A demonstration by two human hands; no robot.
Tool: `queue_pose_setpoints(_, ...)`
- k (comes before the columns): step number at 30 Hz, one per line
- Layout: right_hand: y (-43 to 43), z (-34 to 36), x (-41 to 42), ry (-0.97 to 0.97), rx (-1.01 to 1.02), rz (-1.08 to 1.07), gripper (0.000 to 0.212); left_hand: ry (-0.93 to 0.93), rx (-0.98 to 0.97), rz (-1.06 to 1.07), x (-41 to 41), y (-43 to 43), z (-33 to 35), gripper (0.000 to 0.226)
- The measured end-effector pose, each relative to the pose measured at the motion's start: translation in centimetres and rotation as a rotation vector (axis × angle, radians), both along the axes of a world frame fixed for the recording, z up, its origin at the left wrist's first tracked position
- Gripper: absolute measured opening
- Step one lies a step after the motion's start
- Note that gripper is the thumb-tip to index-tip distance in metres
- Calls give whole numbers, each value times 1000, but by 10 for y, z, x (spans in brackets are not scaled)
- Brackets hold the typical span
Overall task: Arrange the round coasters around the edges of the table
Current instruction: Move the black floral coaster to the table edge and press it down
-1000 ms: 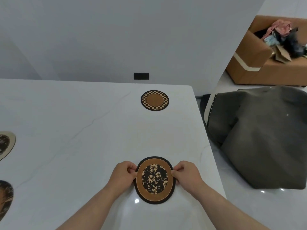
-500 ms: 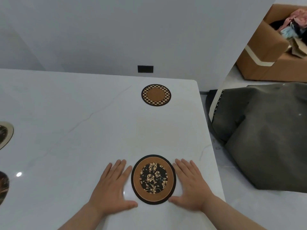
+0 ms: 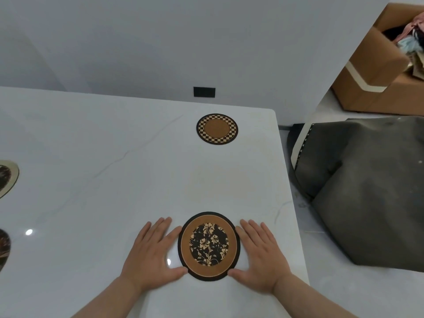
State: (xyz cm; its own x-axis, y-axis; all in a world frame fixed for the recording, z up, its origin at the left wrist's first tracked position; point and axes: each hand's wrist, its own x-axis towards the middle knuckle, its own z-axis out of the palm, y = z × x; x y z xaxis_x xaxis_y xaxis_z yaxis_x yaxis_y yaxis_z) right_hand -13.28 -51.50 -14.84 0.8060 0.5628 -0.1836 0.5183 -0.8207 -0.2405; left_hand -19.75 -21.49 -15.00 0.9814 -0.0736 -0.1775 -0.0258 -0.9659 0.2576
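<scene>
A round brown coaster with a black flower centre (image 3: 209,246) lies flat on the white table (image 3: 114,168), near its right edge. My left hand (image 3: 152,253) rests flat on the table at the coaster's left rim, fingers spread. My right hand (image 3: 261,253) lies flat at its right rim, fingers spread too. Neither hand holds anything. A checker-rimmed coaster (image 3: 217,129) sits farther back along the same right edge. Two more coasters are cut off at the left: a pale-rimmed coaster (image 3: 8,176) and a dark coaster (image 3: 4,249).
A dark grey cloth-covered chair (image 3: 362,187) stands just right of the table. A brown sofa (image 3: 378,72) with piled clothes is at the far right. The wall behind carries a black socket plate (image 3: 204,92).
One second ago both hands pinched the flower coaster's rim. They let go and now lie flat beside it. The view has shifted slightly closer.
</scene>
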Motion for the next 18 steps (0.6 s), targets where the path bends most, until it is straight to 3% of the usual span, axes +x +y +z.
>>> queue_pose_setpoints(18,3,-2,0,-14,-45,-41,94,-33,44,13,0,0,-5,93)
